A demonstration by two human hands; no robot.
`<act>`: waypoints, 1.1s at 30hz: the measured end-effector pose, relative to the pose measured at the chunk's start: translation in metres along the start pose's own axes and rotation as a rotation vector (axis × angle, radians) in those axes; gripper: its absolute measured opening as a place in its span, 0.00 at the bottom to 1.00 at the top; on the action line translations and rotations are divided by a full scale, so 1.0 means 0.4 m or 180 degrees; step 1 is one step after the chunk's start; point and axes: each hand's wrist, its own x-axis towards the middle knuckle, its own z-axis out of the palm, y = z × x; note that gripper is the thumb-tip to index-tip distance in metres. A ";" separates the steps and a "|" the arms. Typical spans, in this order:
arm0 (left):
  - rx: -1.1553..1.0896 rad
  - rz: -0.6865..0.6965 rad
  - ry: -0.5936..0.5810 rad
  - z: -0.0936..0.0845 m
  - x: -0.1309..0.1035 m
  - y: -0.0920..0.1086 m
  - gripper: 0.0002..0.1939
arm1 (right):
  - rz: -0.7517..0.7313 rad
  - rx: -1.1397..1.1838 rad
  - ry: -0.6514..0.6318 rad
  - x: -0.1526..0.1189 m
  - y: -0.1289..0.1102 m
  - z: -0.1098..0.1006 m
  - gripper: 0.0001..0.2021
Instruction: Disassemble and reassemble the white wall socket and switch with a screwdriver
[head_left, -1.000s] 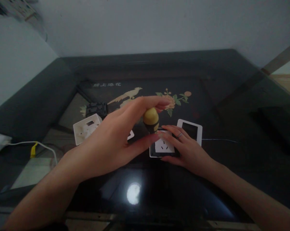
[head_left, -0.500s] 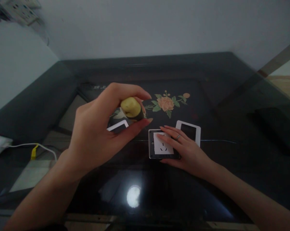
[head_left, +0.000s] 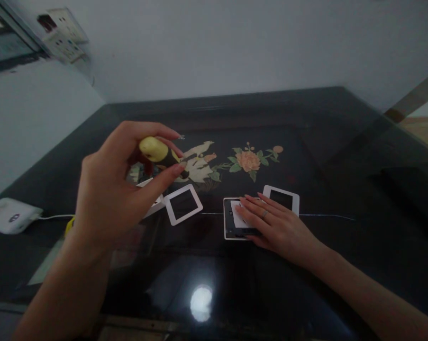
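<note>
My left hand [head_left: 110, 182] is raised over the left part of the table, closed round a screwdriver [head_left: 156, 149] with a yellow and black handle. The yellow end faces me; its shaft cannot be made out. On the tabletop lies a square wall socket [head_left: 230, 229] with a white face and dark surround. My right hand [head_left: 283, 229] rests across it, fingers over the face and thumb by the near edge, gripping it. Behind that hand is a white square frame [head_left: 295, 204], partly covered. A second white frame [head_left: 197, 201] lies left of the socket.
Another white piece [head_left: 156, 207] shows partly behind my left hand. A white power adapter [head_left: 13, 215] with a white cable sits at the left. The dark glossy table [head_left: 327, 142] carries a flower and bird picture. Wall sockets [head_left: 66, 35] are at upper left.
My left hand has moved left with the screwdriver, which now tilts more sideways, uncovering the left white frame. My right hand's fingers lie further over the socket face. The view has shifted slightly.
</note>
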 end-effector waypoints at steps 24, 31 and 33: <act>0.1443 -0.1339 -0.0319 -0.038 -0.372 -0.132 0.07 | 0.0196 0.0000 -0.0344 0.031 -0.017 0.007 0.30; 0.1484 -0.1345 -0.0907 -0.021 -0.395 -0.155 0.07 | 0.0314 0.0019 -0.0476 0.042 -0.013 0.002 0.29; 0.1443 -0.1342 -0.0968 -0.019 -0.393 -0.154 0.09 | 0.0289 -0.0011 -0.0498 0.045 -0.015 0.001 0.29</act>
